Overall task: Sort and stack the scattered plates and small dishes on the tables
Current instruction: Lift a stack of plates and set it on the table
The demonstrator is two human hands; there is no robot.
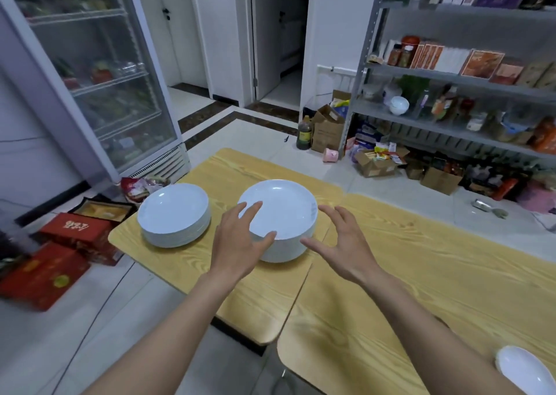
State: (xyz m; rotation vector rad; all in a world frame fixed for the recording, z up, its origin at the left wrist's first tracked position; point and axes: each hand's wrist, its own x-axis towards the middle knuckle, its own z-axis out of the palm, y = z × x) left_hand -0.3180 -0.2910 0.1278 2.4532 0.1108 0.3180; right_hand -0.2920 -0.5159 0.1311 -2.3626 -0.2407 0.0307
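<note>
A tall stack of round white glazed plates (pixel 282 202) stands at the middle of the view, on the light yellow wood-grain table (pixel 186 271), close to the seam where a second table of the same wood (pixel 436 274) joins it. The left hand (pixel 237 241) sits at the stack's eight o'clock, fingers straight and spread over the top plate, thumb tip lying on its near rim. The right hand (pixel 343 244) is at the stack's four o'clock, fingers apart and slightly bent beside the rim, thumb pointing at the stack's side; whether it touches cannot be told. Neither hand grips anything.

At the tall stack's nine o'clock, apart from it on the same table, stands a lower stack of white round plates (pixel 174 211). A single white shallow dish (pixel 523 370) lies at the view's five o'clock, on the second table's near edge.

Red printed cartons (pixel 69 232) are on the floor at nine o'clock, a glass-door refrigerator (pixel 99 79) at ten o'clock, and a grey metal shelving rack (pixel 451 77) full of packaged goods at two o'clock.
</note>
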